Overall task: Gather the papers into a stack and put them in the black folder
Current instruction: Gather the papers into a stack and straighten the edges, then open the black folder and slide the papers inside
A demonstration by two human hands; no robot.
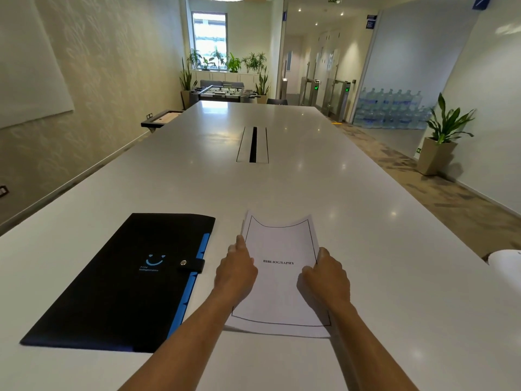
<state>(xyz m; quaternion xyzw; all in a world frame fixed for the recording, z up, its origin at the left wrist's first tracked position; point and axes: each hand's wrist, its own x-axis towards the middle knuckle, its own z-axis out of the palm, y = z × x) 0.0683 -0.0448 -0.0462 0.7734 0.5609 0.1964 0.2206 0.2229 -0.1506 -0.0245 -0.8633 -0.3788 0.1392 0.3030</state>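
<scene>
A stack of white papers (279,249), its top sheet printed "BIBLIOGRAPHY" inside a black border, is held between both hands just above the white table (282,187). My left hand (235,273) grips the stack's left edge, fingers curled round it. My right hand (325,276) grips the right edge the same way. The far end of the sheets curls upward. To the left lies the black folder (124,280), closed flat, with a blue smile logo, blue tabs along its right side and a snap strap fastened.
A cable slot (253,144) runs down the table's middle farther away. A white object (506,262) shows at the table's right edge. Potted plant (439,142) and water bottles stand on the floor to the right.
</scene>
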